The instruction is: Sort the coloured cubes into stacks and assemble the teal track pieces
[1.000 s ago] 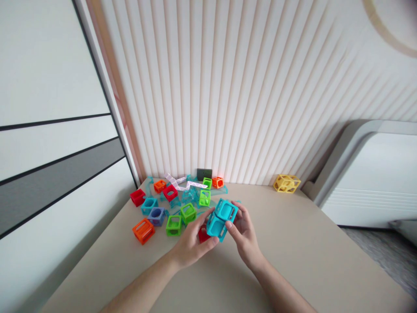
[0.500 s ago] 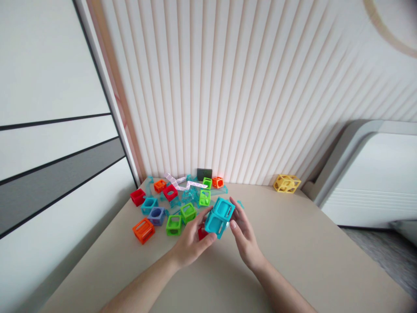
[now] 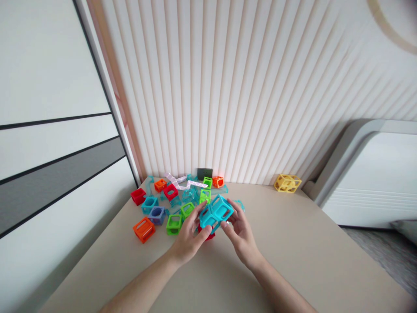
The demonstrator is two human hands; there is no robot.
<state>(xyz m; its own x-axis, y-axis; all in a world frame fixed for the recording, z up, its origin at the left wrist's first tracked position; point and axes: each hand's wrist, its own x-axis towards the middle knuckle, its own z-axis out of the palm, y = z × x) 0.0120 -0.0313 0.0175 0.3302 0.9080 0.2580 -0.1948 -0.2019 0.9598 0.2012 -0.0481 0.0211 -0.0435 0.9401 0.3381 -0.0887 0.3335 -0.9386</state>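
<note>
Above the table, my left hand (image 3: 188, 244) grips a pair of turquoise hollow cube blocks (image 3: 213, 214) from the left, thumb at the front. The two blocks touch along one side and tilt toward the upper right; whether they are locked together I cannot tell. On the right side, my right hand (image 3: 243, 239) holds the same pair between thumb and fingers. Behind and below them a red block (image 3: 210, 237) is partly hidden. Closest to the left fingers on the table are green cube blocks (image 3: 174, 224).
Left of the hands lie an orange block (image 3: 143, 230), a purple block (image 3: 157, 215), red blocks (image 3: 138, 196) and clear teal pieces (image 3: 190, 195). A zigzag lilac strip (image 3: 192, 184) and a dark box (image 3: 205, 173) are by the wall. A yellow frame block (image 3: 287, 183) stands back right.
The turquoise pair has been turned and shifted slightly left, so more of its open sides show. More of the red block beneath is visible. My right fingers have closed in on the pair.
</note>
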